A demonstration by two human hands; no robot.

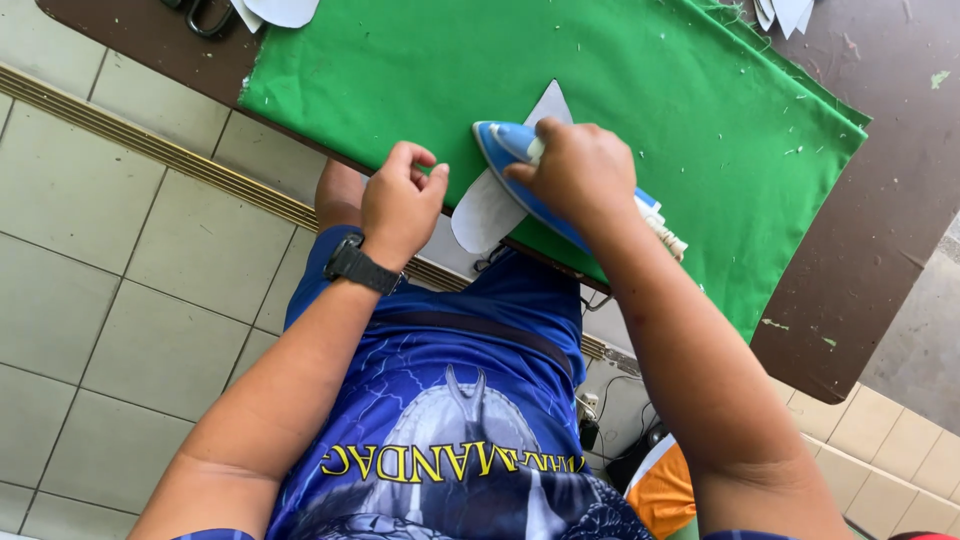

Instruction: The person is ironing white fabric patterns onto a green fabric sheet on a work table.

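My right hand [580,170] grips the blue-and-white plastic iron [520,165], pressing the pale fabric cutout [485,210] on green cloth [400,80], left hand [400,200] loosely curled beside it; next, I'd judge, slide farther along.

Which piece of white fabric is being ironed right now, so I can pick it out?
Find the green cloth on the brown table. At its near edge, the right hand presses a blue iron on a white pointed piece. Other white pieces lie at the far edge, untouched.

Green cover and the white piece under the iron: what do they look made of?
Green cover: apparently woven cloth, matte, lint-flecked, draped over the table edge. White piece: thin matte sheet, cleanly cut; fabric or paper, unclear. Iron, under the right hand: glossy blue plastic shell.
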